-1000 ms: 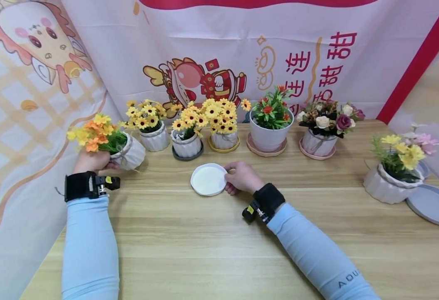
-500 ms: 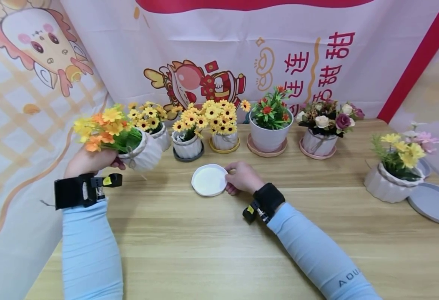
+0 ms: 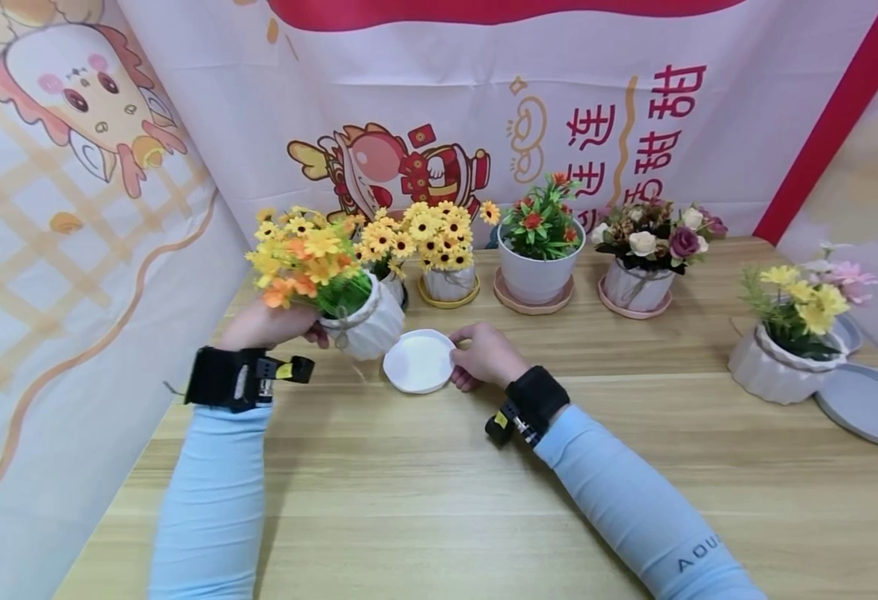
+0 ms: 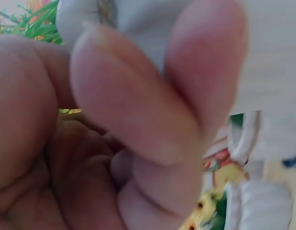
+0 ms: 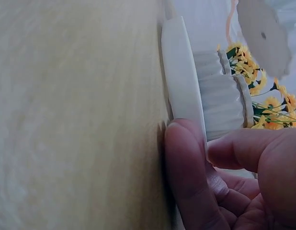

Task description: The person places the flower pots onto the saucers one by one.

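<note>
My left hand (image 3: 269,323) grips a white fluted flowerpot (image 3: 369,323) with yellow and orange artificial flowers (image 3: 305,265). The pot leans to the left, its lower right side close to a small white saucer (image 3: 418,363). In the left wrist view, curled fingers (image 4: 133,100) press against the pale pot wall. On the table, my right hand (image 3: 487,357) pinches the saucer's right rim. From the right wrist, the saucer (image 5: 180,72) appears edge-on between thumb and fingers, and the held pot's underside (image 5: 265,38) with a central hole hangs above it.
Behind stand yellow daisy pots (image 3: 449,282), a red-flowered pot (image 3: 536,267) on a pink saucer and a rose pot (image 3: 637,285). Right on the wooden table (image 3: 439,500) are a yellow-and-pink flower pot (image 3: 780,367) and grey saucers (image 3: 874,404). A cloth backdrop (image 3: 559,50) closes the rear.
My left hand has carried the orange-and-yellow flower pot rightward from the table's left side to beside the white saucer. My right hand and the saucer have stayed put.
</note>
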